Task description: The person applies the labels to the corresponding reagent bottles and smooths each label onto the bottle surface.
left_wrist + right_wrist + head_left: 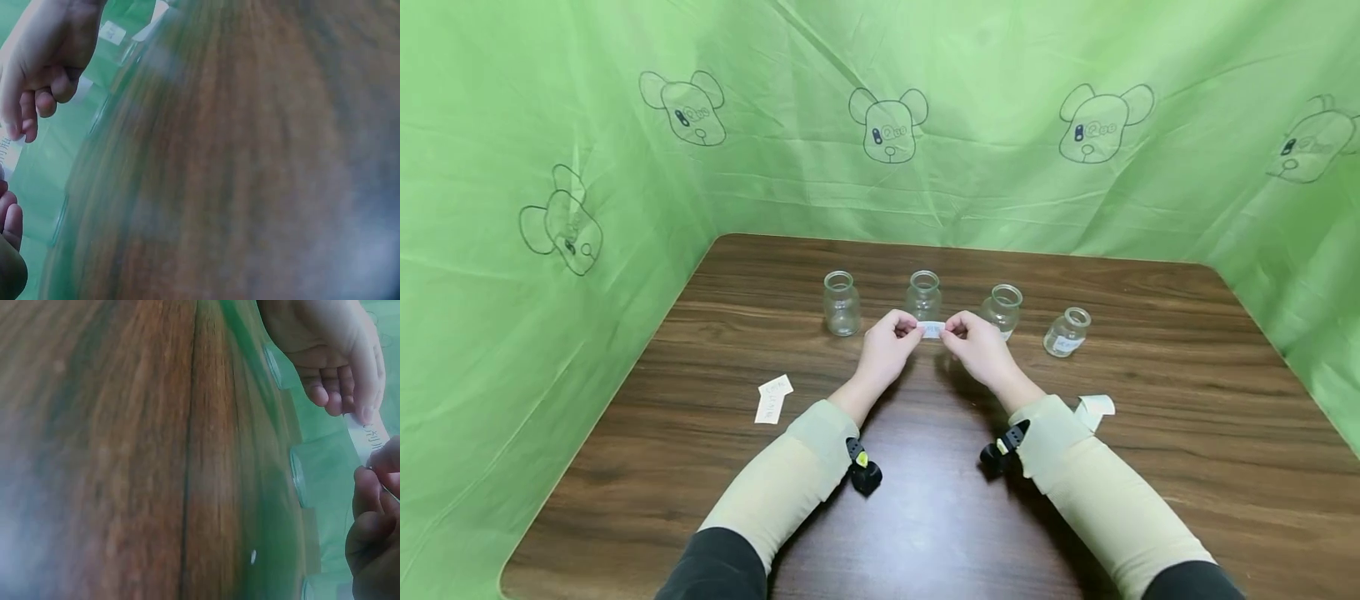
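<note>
Both hands meet near the middle of the table, close in front of the second jar from the left. Between them they stretch a small white paper label [931, 330]. My left hand [882, 354] pinches one end and my right hand [983, 352] the other. Handwritten characters show on the label [364, 439] in the right wrist view. That second glass jar [923, 293] stands upright behind the label, its lower part covered. Beside my right hand is a third glass jar [1002, 304], partly hidden, with a bit of white label low on it.
An unlabelled glass jar [842, 308] stands at the left of the row. At its right end is a smaller-looking jar [1075, 321] bearing a white label [1064, 345]. Two written paper slips [769, 407] overlap on the left; curled white paper [1097, 406] lies by the right sleeve.
</note>
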Demonstrator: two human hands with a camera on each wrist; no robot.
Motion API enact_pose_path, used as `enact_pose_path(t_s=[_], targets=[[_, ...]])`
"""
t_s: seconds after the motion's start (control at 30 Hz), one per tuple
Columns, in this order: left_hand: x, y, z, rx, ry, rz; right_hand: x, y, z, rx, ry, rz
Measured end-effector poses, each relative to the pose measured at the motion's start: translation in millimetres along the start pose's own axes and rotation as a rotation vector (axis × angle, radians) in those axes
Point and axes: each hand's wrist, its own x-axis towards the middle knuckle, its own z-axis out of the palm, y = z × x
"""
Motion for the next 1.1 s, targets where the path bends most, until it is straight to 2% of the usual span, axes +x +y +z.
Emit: enact_pose_path(t_s=[0.13, 0.33, 0.53, 0.73, 1.1], targets=[[2.6, -0.3, 1.3, 0.025, 0.044, 0.007, 5, -1, 3, -0.027, -0.002, 0.012], [8.6, -4.6, 7.5, 0.070, 0.088, 0.025, 11, 3, 10, -0.108, 0.067, -0.016], [9.8, -13.6, 5.3, 0.110, 0.112, 0.004, 15, 4, 19, -0.154, 0.050, -0.021], [9.8, -17.5, 5.7, 0.145, 0.108, -0.007, 14, 3, 21, -0.170, 0.055, -0.012], [13.4, -15.7, 4.7, 0.205, 0.100, 0.001, 19, 4, 24, -0.178, 0.054, -0.002]])
